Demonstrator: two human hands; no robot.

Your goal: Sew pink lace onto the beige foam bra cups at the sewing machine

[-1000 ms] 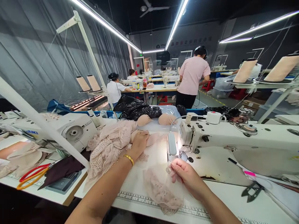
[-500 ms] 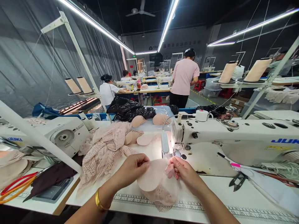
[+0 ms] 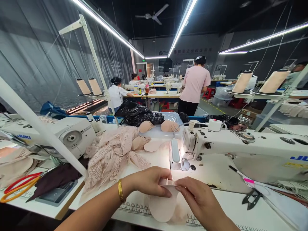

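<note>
Over the table's front edge, my left hand [image 3: 152, 180] and my right hand [image 3: 201, 195] are close together, both closed on a beige rounded fabric pad [image 3: 163, 207]. My left fingers and thumb pinch its upper edge, which looks folded over; my right thumb and fingers grip the right end of that edge. The pad's rounded lower part hangs below my left hand. Sheer beige fabric [image 3: 182, 208] shows beside it, partly behind my right hand. Just beyond my hands stands the sewing machine [image 3: 223, 141], its small lamp [image 3: 175, 150] lit by the needle area.
Left of my hands lies a heap of beige lace [image 3: 106, 157], with stacked pads [image 3: 141, 143] beside it. Thread snips [image 3: 252, 199] are on the right; orange-and-red-handled scissors [image 3: 21, 186] are far left. A printed ruler [image 3: 134, 209] runs along the front edge. Co-workers [image 3: 194, 85] are beyond.
My hands have come together and the pad's upper edge is now folded between them. The lace-patterned fabric that hung below is now mostly hidden. The view has shifted slightly.
</note>
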